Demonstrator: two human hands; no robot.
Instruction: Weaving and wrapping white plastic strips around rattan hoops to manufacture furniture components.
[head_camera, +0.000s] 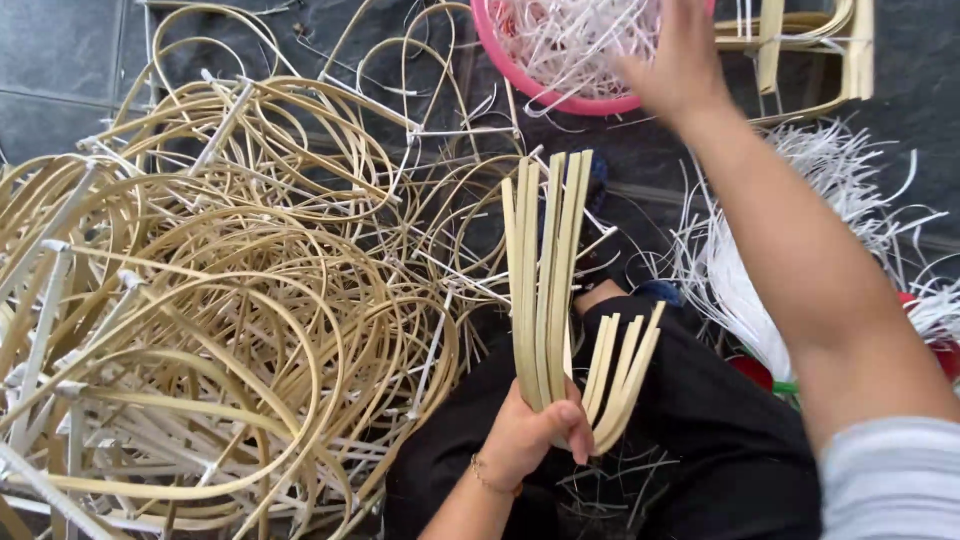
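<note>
Striped sleeve and bare forearm fill the near corner; that right hand (680, 60) stretches far out into a pink basin (520, 75) of white plastic strips (565, 40) (whether its fingers are apart or closed on any, I cannot tell). Nearer in, the left hand (530, 435) has its fingers clamped round a fan of bamboo slats (545, 280), upright over the lap. Left of those fingers lies a heap of bent bamboo hoops (200, 330). Judging by this, gripping low keeps the slats even.
</note>
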